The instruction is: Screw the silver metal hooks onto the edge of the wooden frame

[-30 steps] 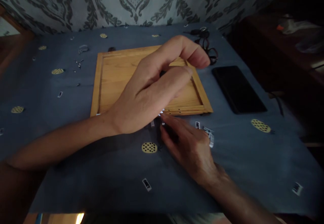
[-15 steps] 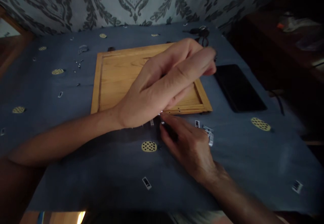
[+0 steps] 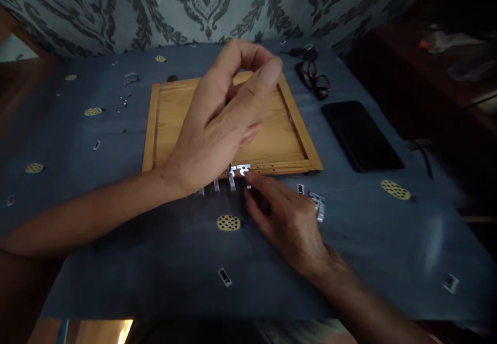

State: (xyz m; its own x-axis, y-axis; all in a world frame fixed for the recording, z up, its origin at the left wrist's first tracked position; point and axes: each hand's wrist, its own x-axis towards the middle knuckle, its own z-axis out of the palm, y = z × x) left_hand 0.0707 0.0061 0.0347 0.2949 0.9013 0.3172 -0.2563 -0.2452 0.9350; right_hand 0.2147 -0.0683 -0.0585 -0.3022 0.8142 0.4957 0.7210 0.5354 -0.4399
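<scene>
— What lies nearest the person?

— The right hand (image 3: 289,222) rests on the blue cloth (image 3: 155,261) of the table, its fingertips pressed together on a small metal bracket (image 3: 241,170) at the near edge of the wooden tray (image 3: 174,121). A few more metal pieces (image 3: 215,184) stand in a row just left of it, along the same edge.

— And the left hand?

— The left hand (image 3: 223,121) hovers above the tray, thumb and forefinger pinched close; whether something small sits between them cannot be told. The bracket lies just below its heel.

— What else is on the table?

— Small metal clips (image 3: 319,206) lie just beside the right hand. Right of the tray lies a dark phone (image 3: 361,135), and beyond it a pair of glasses (image 3: 312,74). Loose bits (image 3: 124,98) are scattered at the far left.

— And behind?

— A patterned curtain (image 3: 194,2) hangs along the far edge.
</scene>
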